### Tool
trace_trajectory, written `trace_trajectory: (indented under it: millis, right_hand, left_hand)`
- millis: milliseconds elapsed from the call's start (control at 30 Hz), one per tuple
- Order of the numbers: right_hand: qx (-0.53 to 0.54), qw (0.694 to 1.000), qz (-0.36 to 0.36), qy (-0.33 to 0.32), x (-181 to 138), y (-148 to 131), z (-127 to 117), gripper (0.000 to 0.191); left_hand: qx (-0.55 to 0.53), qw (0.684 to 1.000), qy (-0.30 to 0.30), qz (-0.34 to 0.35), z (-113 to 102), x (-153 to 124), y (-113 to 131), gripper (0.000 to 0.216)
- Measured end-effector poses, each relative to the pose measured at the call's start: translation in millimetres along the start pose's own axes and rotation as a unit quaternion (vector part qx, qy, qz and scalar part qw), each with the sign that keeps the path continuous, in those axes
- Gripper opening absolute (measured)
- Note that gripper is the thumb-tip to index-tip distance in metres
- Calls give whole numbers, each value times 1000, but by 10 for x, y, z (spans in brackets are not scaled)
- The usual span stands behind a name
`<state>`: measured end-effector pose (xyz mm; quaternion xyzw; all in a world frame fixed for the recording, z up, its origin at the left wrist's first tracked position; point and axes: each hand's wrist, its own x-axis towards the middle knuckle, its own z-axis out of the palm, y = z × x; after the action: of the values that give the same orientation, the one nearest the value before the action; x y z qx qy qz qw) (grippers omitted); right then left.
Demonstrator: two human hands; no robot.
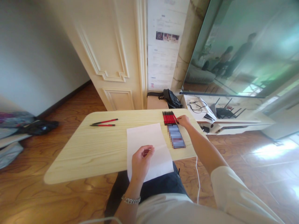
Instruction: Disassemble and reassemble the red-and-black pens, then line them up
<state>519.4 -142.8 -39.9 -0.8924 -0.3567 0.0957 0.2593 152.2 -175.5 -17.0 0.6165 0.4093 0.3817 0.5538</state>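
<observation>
My right hand (183, 120) is at the far right of the table, its fingers closed on the end pen of a row. That row holds several red pens (168, 118) with black ends, lying side by side. Over a blank white sheet of paper (149, 133) is my left hand (142, 160), its fingers curled in toward the thumb with nothing visible in them. A phone (177, 137) with a blurred, lit screen lies just below the pen row. Two more red pens (105, 123) lie apart on the left side of the table.
The pale wooden table (93, 152) has rounded corners and stands over my lap. Behind it are a black bag (171, 98), a white cabinet (245, 119) with cables and a router (225, 112), and a large screen (233, 46). A white cable (198, 180) hangs at the right.
</observation>
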Motion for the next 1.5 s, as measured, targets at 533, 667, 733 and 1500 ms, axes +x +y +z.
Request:
trace_trajectory:
  millis: [533,667,733,1500]
  right_hand:
    - [-15,1000,13,-9,-121,-100,-67,23]
    - [-9,1000,-12,17,-305,-316,-139,34]
    - [18,997,-66,36,-536,-502,-120,35]
    - [-88,961,-252,-69,-2169,-1293,691,36]
  left_hand:
    - [15,999,-15,37,-79,77,12,29]
    - [81,994,-9,79,-379,357,-29,32]
    - [140,986,22,85,-627,607,-77,34]
    - [549,829,96,-50,-1735,1944,-161,32]
